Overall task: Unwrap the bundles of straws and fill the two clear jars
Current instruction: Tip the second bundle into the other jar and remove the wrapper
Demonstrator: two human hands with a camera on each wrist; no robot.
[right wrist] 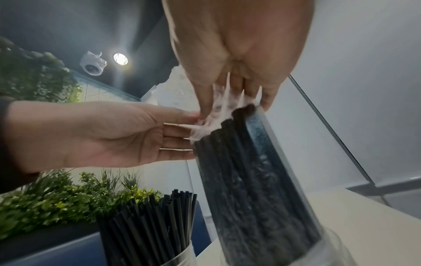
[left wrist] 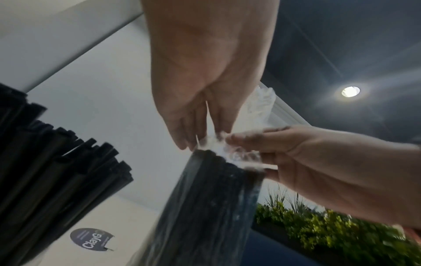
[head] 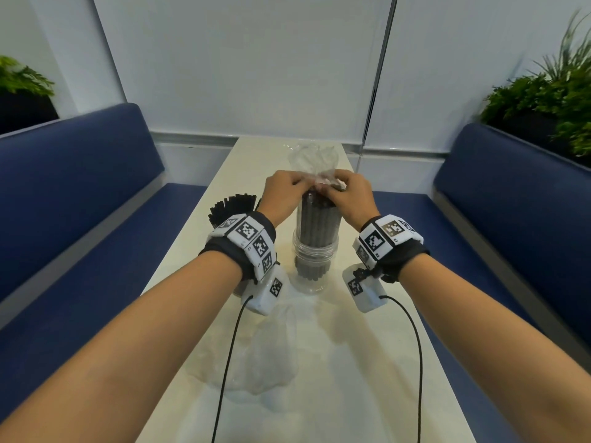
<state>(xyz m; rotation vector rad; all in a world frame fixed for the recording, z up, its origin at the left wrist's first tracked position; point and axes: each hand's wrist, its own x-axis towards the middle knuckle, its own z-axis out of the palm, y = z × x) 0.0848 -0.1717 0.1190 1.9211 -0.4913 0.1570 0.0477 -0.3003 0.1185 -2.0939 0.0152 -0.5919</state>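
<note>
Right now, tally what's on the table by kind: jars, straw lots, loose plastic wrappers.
Clear jars: 2, one in the middle, one at the left behind the wrist.
Straw lots: 2, the wrapped bundle and the unwrapped straws.
Loose plastic wrappers: 2, near and far.
Total: 6.

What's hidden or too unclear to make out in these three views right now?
- Left jar, head view: the left wristband and its camera cover nearly all of it, so its fill level is unknown.
- Top of the wrapped bundle, head view: the left hand and right hand cover it; whether the wrap has torn is unclear.
- Round sticker, left wrist view: text blurred and partly torn.
</note>
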